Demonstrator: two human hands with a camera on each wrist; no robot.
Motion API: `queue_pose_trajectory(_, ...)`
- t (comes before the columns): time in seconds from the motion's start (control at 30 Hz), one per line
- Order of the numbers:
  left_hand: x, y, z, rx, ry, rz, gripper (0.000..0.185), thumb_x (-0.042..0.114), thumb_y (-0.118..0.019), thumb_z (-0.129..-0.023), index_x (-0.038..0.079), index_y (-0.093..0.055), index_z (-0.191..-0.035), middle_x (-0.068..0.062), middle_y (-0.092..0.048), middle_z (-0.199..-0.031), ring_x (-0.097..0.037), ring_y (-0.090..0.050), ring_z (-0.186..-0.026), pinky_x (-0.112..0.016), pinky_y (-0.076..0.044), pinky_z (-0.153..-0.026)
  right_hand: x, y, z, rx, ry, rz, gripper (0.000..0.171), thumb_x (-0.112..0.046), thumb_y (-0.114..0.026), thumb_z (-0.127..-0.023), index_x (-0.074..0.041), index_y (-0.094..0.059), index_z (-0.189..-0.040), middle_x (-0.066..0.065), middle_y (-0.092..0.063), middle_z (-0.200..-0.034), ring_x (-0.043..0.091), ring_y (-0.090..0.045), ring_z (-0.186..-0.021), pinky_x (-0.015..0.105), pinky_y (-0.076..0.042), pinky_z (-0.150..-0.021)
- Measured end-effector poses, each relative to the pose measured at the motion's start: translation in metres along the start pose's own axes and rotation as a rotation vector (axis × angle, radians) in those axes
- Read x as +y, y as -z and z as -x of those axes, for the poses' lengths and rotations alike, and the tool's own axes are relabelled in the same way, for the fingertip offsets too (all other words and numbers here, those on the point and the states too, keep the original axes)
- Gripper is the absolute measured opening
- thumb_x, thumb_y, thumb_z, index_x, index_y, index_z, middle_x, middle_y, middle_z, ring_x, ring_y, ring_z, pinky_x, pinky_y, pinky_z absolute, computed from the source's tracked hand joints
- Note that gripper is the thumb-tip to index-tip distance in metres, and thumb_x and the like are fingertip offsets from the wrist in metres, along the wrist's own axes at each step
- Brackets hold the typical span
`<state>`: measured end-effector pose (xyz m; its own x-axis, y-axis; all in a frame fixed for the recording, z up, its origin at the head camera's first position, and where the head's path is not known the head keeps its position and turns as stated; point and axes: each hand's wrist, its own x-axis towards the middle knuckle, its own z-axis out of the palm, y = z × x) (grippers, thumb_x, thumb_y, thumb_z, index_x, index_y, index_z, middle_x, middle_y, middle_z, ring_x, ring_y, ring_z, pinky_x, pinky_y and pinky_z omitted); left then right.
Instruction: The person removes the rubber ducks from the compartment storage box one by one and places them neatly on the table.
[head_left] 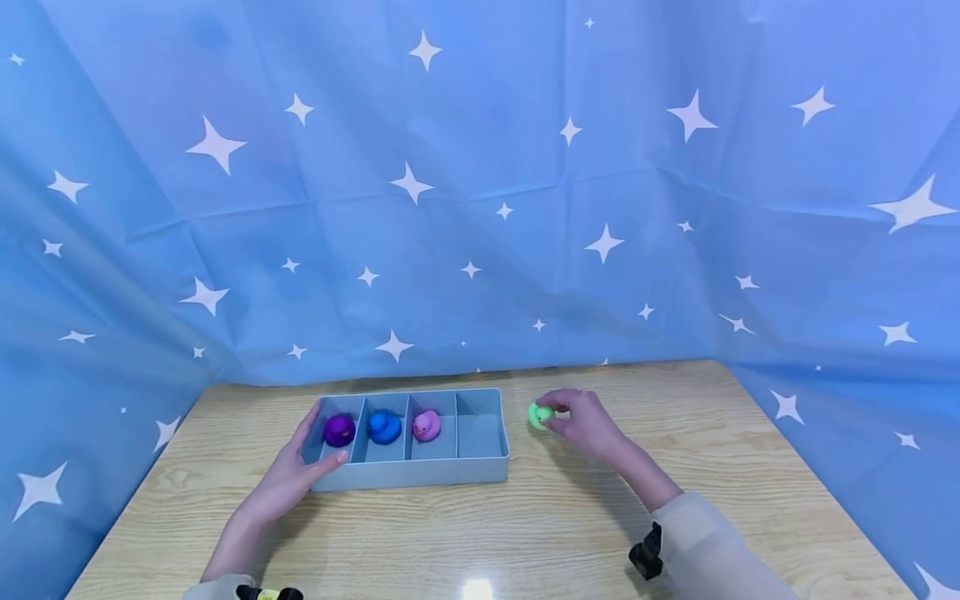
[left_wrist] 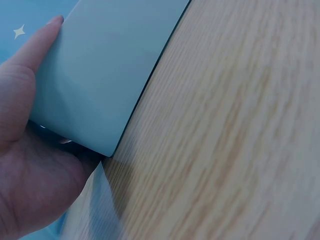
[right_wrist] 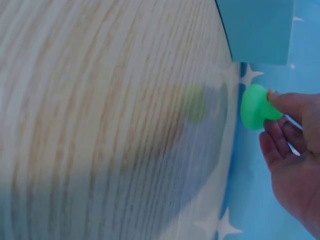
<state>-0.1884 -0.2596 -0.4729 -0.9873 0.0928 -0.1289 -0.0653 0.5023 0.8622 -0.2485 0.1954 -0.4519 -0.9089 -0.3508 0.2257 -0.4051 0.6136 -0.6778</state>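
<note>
A grey-blue divided box point(head_left: 408, 475) lies lengthwise on the table, with a row of compartments. My left hand point(head_left: 285, 479) grips its left end, thumb over the front rim; the left wrist view shows the thumb against the box's side point(left_wrist: 105, 75). To the right of the box, my right hand point(head_left: 585, 423) pinches a small green rubber duck point(head_left: 538, 416) between thumb and fingers. In the right wrist view the green duck point(right_wrist: 255, 107) is held above the table. Inside the box sit a purple duck point(head_left: 339, 430), a blue duck point(head_left: 384, 427) and a pink duck point(head_left: 427, 425), one per compartment.
The light wood table point(head_left: 465, 533) ends at a blue cloth with white stars point(head_left: 480, 167), hanging behind it and along both sides. The box's rightmost compartment point(head_left: 480, 433) holds no duck.
</note>
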Motion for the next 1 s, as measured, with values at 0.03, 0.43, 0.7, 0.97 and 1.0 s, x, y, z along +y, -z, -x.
queue_pose_trajectory(0.03, 0.000, 0.000, 0.000, 0.000, -0.002, 0.001, 0.105, 0.041, -0.071, -0.097, 0.022, 0.007, -0.166, -0.022, -0.001, -0.170, -0.053, -0.003, -0.151, -0.075, -0.013, -0.114, 0.000, 0.000, 0.000, -0.002, -0.003, 0.001, 0.023, 0.005, -0.074, -0.088, 0.004, -0.075, -0.111, 0.018, -0.072, -0.116, 0.038, -0.066, -0.106, 0.051, -0.057, -0.089)
queue_pose_trajectory(0.43, -0.001, 0.001, 0.000, 0.001, -0.002, -0.002, 0.105, 0.041, -0.071, -0.097, 0.021, 0.006, -0.166, -0.024, 0.000, -0.169, -0.053, -0.002, -0.151, -0.074, -0.013, -0.114, -0.002, -0.008, -0.001, -0.046, 0.025, -0.010, 0.024, 0.008, -0.072, -0.087, 0.004, -0.075, -0.111, 0.019, -0.073, -0.116, 0.040, -0.067, -0.108, 0.052, -0.056, -0.092)
queue_pose_trajectory(0.7, 0.000, 0.000, 0.000, 0.000, 0.001, 0.003, 0.105, 0.042, -0.071, -0.097, 0.021, 0.006, -0.166, -0.024, 0.000, -0.170, -0.053, -0.001, -0.151, -0.074, -0.011, -0.114, -0.002, -0.011, 0.001, -0.110, 0.020, 0.004, 0.029, 0.010, -0.071, -0.086, 0.005, -0.073, -0.114, 0.021, -0.070, -0.119, 0.039, -0.067, -0.107, 0.046, -0.058, -0.090)
queue_pose_trajectory(0.97, 0.000, 0.001, 0.000, 0.000, -0.007, 0.002, 0.105, 0.041, -0.070, -0.097, 0.020, 0.006, -0.166, -0.022, 0.000, -0.170, -0.053, -0.002, -0.151, -0.074, -0.013, -0.114, 0.000, -0.016, 0.002, -0.130, 0.046, 0.002, 0.029, 0.013, -0.069, -0.085, 0.007, -0.073, -0.113, 0.022, -0.071, -0.116, 0.038, -0.068, -0.106, 0.040, -0.060, -0.086)
queue_pose_trajectory(1.0, 0.000, 0.001, 0.000, 0.000, -0.006, 0.000, 0.105, 0.041, -0.070, -0.097, 0.020, 0.006, -0.166, -0.022, 0.000, -0.170, -0.053, -0.002, -0.151, -0.074, -0.013, -0.114, 0.000, -0.016, 0.002, -0.132, 0.051, 0.002, 0.029, 0.013, -0.068, -0.086, 0.007, -0.073, -0.113, 0.022, -0.071, -0.116, 0.038, -0.068, -0.106, 0.040, -0.060, -0.086)
